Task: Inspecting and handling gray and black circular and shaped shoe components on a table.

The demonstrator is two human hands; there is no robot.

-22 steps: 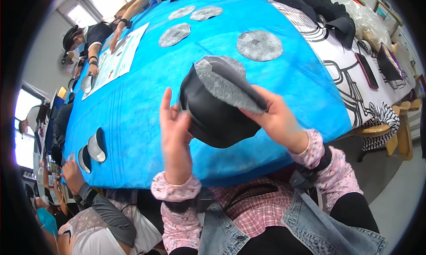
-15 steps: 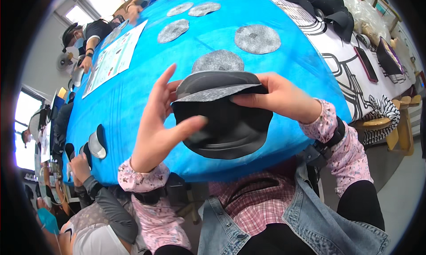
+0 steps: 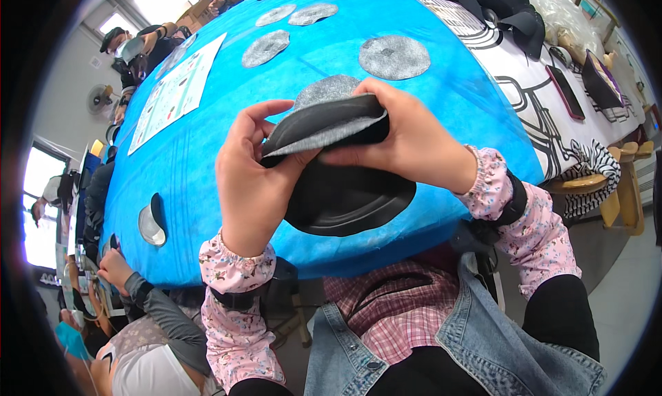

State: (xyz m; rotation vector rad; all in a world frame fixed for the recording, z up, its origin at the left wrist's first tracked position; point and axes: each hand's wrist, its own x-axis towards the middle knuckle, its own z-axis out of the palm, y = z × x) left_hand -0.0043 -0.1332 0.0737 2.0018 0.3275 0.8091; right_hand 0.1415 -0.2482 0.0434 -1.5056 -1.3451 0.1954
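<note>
A curved piece of black moulded material with a speckled grey side is held up between both hands, tilted so that its right end is higher. My left hand pinches its left end, thumb beneath and fingers behind. On the right end, my right hand has its fingers over the top and its thumb below. Under them sits a larger black dish-shaped piece with a ridged rim, near the table edge; my hands partly cover it. Just behind, a grey speckled round piece is partly hidden.
Several grey discs, one being a large disc, lie on the blue-covered table. A printed sheet and a curved grey piece are to the left. A phone rests on the patterned cloth at right. A co-worker's hand is at lower left.
My left hand, spread before, has closed on the curved piece's left end. The piece has tilted, its right end rising with my right hand. A co-worker's hand at lower left has moved leftward.
</note>
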